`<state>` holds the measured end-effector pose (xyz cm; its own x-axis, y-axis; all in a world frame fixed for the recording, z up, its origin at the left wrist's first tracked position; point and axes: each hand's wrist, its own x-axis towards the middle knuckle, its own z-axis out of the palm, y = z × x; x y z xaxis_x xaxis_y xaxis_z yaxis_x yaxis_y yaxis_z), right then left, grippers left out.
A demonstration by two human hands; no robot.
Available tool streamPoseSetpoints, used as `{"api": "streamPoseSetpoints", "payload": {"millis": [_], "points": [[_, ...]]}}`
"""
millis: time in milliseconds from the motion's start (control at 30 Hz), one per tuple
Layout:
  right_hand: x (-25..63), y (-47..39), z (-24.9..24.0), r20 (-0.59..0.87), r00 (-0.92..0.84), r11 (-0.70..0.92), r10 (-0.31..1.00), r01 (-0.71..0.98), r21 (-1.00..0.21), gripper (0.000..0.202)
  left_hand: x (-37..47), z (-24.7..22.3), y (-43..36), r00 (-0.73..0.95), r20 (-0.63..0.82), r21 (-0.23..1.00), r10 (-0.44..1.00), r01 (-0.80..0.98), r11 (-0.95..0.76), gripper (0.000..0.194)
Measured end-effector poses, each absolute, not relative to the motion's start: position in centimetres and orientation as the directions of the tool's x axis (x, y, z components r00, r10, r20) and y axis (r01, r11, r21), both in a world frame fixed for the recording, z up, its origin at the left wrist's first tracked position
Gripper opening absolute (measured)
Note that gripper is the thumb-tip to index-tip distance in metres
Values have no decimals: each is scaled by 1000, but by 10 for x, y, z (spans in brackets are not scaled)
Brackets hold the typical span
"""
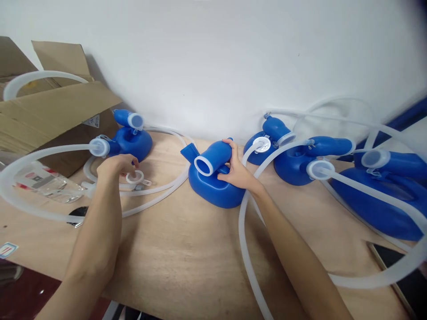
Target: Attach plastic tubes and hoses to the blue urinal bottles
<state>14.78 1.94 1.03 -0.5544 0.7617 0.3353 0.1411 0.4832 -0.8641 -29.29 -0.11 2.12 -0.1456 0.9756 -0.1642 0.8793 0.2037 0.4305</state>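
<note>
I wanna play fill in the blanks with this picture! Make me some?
The right hand holds a ____ bottle.
A small white ring is closest to the ____ hand.
The open box is made of ____.

Missing words: blue; left; cardboard.

Five blue jugs; two hands; one cardboard box; one clear bottle; one wooden tabletop.

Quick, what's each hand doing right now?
Left hand: fingers at a white cap; can't tell if they grip it.
Right hand: closed, holding a blue bottle.
</note>
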Motion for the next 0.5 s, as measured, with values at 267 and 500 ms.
{"api": "streamPoseSetpoints", "payload": {"millis": [267, 500], "points": [[148, 20, 10, 345, -577, 478, 741, 91, -874, 103, -273, 19, 10, -215, -251, 253, 944, 926, 279, 25], [147, 20, 9, 329, -570, 461, 753, 100, -882, 105, -246, 10, 20, -99, -47, 307, 994, 946, 109, 26]]}}
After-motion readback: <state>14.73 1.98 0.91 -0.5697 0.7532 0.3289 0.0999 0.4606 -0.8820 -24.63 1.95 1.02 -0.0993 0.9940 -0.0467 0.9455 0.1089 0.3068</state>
